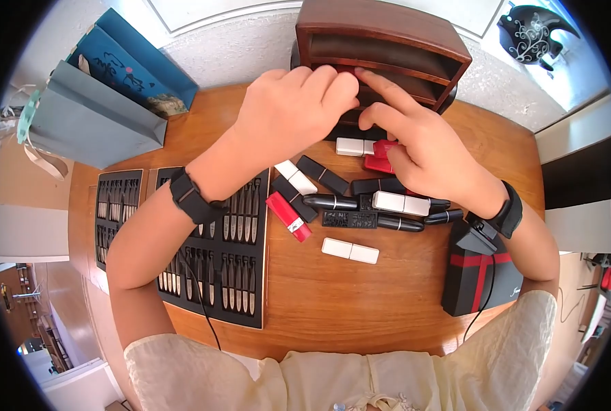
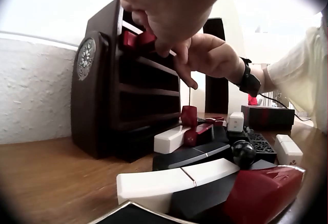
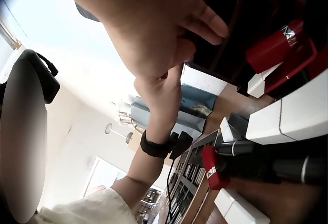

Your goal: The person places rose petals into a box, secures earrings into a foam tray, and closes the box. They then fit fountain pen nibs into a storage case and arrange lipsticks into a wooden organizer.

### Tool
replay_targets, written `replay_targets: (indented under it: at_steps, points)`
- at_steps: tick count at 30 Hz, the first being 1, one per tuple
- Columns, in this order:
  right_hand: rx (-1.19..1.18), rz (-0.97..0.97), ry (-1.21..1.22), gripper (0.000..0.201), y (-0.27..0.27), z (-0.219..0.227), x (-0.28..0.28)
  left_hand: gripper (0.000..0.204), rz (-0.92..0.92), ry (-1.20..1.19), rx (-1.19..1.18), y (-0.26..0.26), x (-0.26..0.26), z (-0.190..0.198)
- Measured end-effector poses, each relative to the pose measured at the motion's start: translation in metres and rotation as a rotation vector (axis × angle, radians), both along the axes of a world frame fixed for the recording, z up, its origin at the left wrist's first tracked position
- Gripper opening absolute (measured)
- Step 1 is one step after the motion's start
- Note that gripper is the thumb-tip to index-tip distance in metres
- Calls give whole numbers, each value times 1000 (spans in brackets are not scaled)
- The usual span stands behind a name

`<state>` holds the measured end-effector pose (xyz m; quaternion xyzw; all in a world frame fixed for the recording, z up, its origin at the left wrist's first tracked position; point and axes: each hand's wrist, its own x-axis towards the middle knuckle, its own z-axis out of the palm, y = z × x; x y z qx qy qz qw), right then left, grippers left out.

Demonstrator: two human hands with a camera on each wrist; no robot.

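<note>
My left hand [image 1: 291,109] is at the front of a dark wooden shelf rack [image 1: 387,22], its fingers curled at an upper shelf. In the left wrist view those fingers pinch a red lipstick tube [image 2: 129,40] lying at the shelf opening; the hand hides part of it. My right hand [image 1: 425,144] is close beside, with its index finger stretched toward the same spot and the other fingers loosely bent. Below the hands lie a white lipstick tube [image 1: 354,146], a red one [image 1: 379,163] and several black ones, such as a glossy black tube [image 1: 331,201].
Left of the pile stands an open tray [image 1: 213,301] with rows of slim pieces; a smaller tray [image 1: 118,198] lies beyond. Blue paper bags [image 1: 96,113] stand at the back left. A black box with red ribbon [image 1: 464,281] sits at the right. A white tube [image 1: 350,251] lies nearer.
</note>
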<state>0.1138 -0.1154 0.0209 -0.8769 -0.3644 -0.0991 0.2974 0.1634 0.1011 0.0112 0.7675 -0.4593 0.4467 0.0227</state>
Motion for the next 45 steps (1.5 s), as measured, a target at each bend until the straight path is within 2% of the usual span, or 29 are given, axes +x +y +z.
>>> replay_targets:
  at_steps: [4, 8, 11, 13, 15, 18, 21, 24, 26, 28, 29, 30, 31, 32, 33, 35, 37, 39, 41, 43, 45]
  points:
    - [-71, -2, 107, 20, 3, 2, 2, 33, 154, 47, -4, -1, 3, 0]
    - [10, 63, 76, 16, -3, -6, 16, 35, 128, 119, -32, -1, 4, 0]
    - [85, 72, 95, 8, 2, -8, 17, 39, 127, 256, -156, 1, -1, 1]
    - [124, 54, 136, 5, 6, -8, 15, 46, 255, 344, -261, 3, -1, 0]
    - [100, -16, 305, 7, 9, -3, 12, 49, 267, 347, -277, 5, 3, 1]
    - [137, -58, 421, 6, 10, 1, 10, 54, 285, 360, -293, 9, 5, -1]
    - [196, 17, 317, 4, 6, -5, 19, 55, 289, 369, -294, 10, 7, -2]
    - [339, 54, 430, 2, 6, -3, 26, 54, 286, 358, -285, 9, 6, -3]
    - [323, 51, 424, 1, 6, 3, 22, 53, 281, 343, -276, 8, 4, -1]
    - [306, 45, 419, 1, 5, 3, 19, 45, 174, 283, -222, 5, -3, 2]
    - [284, 52, 299, 1, 3, 0, 17, 45, 169, 291, -220, 3, -6, 1]
    - [260, 58, 180, 1, 1, -2, 14, 39, 53, 310, -145, 2, -9, 0]
    - [260, 48, 188, 1, -3, -4, 11, 34, -66, 330, -71, -1, -13, -1]
    - [215, 61, 137, 2, -8, -3, 7, 24, -108, 358, 31, -3, -17, -3]
    - [168, 77, 84, 2, -13, -2, 4, 24, -115, 362, 30, -6, -20, -6]
    - [145, 54, 90, 4, -24, 3, -7, 19, -132, 416, 272, -9, -24, -14]
    - [164, 17, 173, 5, -35, 5, -15, 20, -130, 473, 287, -19, -27, -19]
    - [150, -3, 112, 8, -48, -1, -19, 28, -92, 607, 287, -29, -30, -22]
    - [131, -37, 244, 10, -62, -4, -20, 30, -75, 628, 308, -37, -28, -25]
    - [147, -47, 249, 12, -69, -10, -22, 33, -58, 650, 329, -44, -27, -28]
    - [45, -170, 439, 17, -72, -11, -26, 33, -52, 685, 349, -51, -25, -32]
